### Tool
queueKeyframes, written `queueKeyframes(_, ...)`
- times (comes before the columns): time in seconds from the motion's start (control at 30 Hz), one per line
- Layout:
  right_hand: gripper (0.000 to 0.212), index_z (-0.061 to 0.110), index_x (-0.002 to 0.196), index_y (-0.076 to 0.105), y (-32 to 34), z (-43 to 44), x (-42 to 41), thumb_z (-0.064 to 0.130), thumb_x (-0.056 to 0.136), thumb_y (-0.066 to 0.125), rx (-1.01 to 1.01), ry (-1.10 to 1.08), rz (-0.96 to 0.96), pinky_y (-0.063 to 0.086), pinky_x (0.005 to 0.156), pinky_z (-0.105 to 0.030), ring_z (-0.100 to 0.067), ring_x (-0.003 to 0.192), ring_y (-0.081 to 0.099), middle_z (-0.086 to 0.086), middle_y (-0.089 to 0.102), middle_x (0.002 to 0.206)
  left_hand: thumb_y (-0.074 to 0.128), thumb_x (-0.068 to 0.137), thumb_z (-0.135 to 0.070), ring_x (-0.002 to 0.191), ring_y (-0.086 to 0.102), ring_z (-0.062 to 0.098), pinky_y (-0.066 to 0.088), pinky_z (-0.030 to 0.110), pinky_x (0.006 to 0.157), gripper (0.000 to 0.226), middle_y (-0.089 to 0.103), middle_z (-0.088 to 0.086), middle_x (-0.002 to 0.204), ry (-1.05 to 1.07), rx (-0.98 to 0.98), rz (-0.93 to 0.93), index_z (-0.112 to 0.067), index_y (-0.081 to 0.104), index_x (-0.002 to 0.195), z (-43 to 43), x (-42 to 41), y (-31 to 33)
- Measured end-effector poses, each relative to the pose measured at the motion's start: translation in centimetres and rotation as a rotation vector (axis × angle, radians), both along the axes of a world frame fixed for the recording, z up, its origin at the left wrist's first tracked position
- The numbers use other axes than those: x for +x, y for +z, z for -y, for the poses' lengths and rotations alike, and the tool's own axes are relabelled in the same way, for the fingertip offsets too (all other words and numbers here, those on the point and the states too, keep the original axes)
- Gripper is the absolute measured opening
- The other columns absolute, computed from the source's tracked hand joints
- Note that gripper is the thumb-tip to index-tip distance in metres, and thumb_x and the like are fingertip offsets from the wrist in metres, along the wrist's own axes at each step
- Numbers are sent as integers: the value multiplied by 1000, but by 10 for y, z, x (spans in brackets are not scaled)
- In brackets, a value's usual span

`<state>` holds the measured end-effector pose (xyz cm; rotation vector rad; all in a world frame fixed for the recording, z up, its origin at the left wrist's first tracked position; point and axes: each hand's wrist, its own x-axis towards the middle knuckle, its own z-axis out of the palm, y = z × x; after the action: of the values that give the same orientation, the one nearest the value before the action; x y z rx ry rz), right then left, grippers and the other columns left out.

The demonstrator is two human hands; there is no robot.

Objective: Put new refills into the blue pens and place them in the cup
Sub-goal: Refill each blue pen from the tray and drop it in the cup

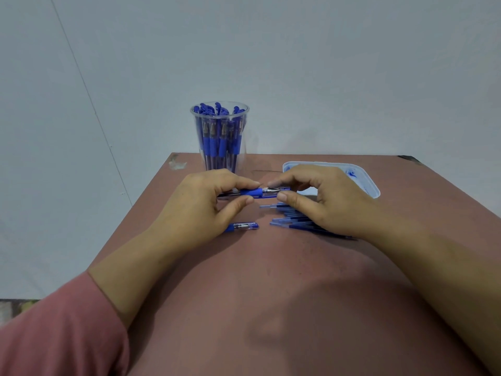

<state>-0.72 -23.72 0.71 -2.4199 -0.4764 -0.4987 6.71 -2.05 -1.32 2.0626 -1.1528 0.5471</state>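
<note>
Pen (256,192), blue, held just above the table (271,280) near its far edge, long axis left-right and roughly parallel to that edge. Blue grip section sits toward the left, metal tip end toward the right. Left hand (206,202) curls round the barrel at the grip, thumb under, fingers over. Right hand (325,199) pinches the tip end between thumb and forefinger, other fingers bent. Cannot tell if a clear cap covers the tip. Second pen (242,226) lies flat on the table just nearer than the left thumb, also left-right, its left end hidden under the hand. Refills (287,221) lie in a loose pile under and beside the right hand, mostly left-right, a few ends sticking out leftward. Clear plastic cup (246,126) stands upright at the far edge behind the left hand, packed with upright blue pens (217,137). White tray (371,185) with blue ink smears sits toward the far right corner, partly blocked by the right hand. Pink sleeve (62,335) on the left arm.
</note>
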Motion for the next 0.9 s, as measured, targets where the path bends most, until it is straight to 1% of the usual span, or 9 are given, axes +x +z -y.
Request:
queueKeyframes(0.07,21,31,109,69,-1,0,1,21,92,63,13,-11,7,47,86,-26,-6,94,60,23,66,96,72,86,-21,87,62,-2,46,12,77,25,69,-16,94,3,1,7,-27,71,110,0,-1,0)
queueKeyframes(0.17,22,30,109,70,0,0,0,20,90,64,46,-17,16,46,85,-19,-3,94,60,23,66,95,71,86,-19,85,61,-4,44,9,75,24,68,-18,92,9,-21,-1,-27,72,108,0,-3,0)
queueKeyframes(0.23,22,30,108,71,1,-1,-1,19,89,65,69,-13,22,44,84,-12,1,95,60,25,65,94,72,85,-17,85,61,-5,43,7,75,24,68,-19,92,13,-39,-14,-27,72,107,0,-4,0)
queueKeyframes(0.3,22,29,107,71,2,-1,-1,18,89,66,96,-13,14,42,84,-8,5,95,60,25,66,94,72,85,-15,83,60,-7,41,6,74,23,67,-22,91,16,-54,-29,-27,73,105,0,-6,0)
queueKeyframes(0.43,21,29,105,72,3,-2,-2,19,88,67,129,-12,10,44,86,-10,3,97,62,20,69,99,72,84,-14,82,60,-7,40,4,72,23,66,-24,89,17,-70,-38,-26,73,103,0,-9,0)
queueKeyframes(0.57,21,28,105,72,2,-2,-1,18,87,67,138,-3,14,43,83,-8,4,95,62,24,67,95,72,84,-13,83,63,-4,43,6,74,23,69,-19,91,14,-72,-30,-25,73,103,-1,-10,1)
queueKeyframes(0.7,21,28,105,72,1,-1,0,18,87,67,139,0,7,47,87,-13,1,97,63,17,70,100,73,83,-12,82,62,-5,42,5,74,23,68,-19,90,15,-65,-33,-24,74,103,-1,-10,1)
queueKeyframes(0.9,21,28,105,72,1,-1,0,17,87,67,151,8,6,47,88,-13,1,97,63,17,70,101,73,83,-11,81,61,-6,40,3,73,23,66,-21,89,13,-66,-19,-23,74,103,0,-11,1)
